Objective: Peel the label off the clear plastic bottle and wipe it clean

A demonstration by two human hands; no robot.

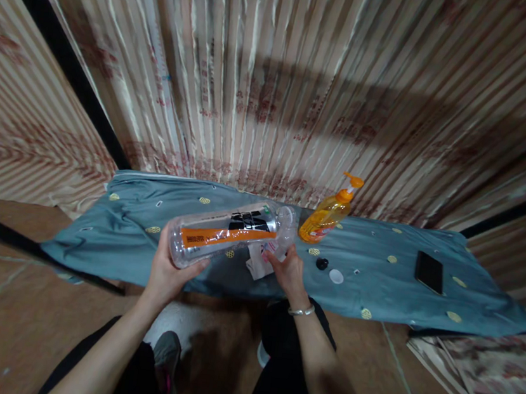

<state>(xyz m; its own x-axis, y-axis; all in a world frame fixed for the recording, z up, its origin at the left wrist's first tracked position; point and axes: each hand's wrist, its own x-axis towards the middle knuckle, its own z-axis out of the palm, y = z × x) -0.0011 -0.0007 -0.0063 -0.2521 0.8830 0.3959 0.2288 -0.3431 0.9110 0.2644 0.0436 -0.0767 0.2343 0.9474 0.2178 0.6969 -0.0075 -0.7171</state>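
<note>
A large clear bottle (225, 231) with an orange and black label lies tilted in the air, its neck toward the right. My left hand (170, 269) is wrapped round its base end. My right hand (288, 269) is closed on a small clear bottle (284, 241) with a pink and white label, beside the large bottle's mouth. Whether the two mouths touch is too small to tell. Under them a white cloth or paper (258, 269) lies on the blue cloth. An orange pump bottle (324, 220) stands just right of the small bottle.
The blue patterned cloth (376, 294) covers a narrow table. On it lie a black cap (322, 264), a white round lid (336, 276) and a dark flat device (429, 272) at the right. Striped curtains (267, 82) hang behind, between black poles (61, 44).
</note>
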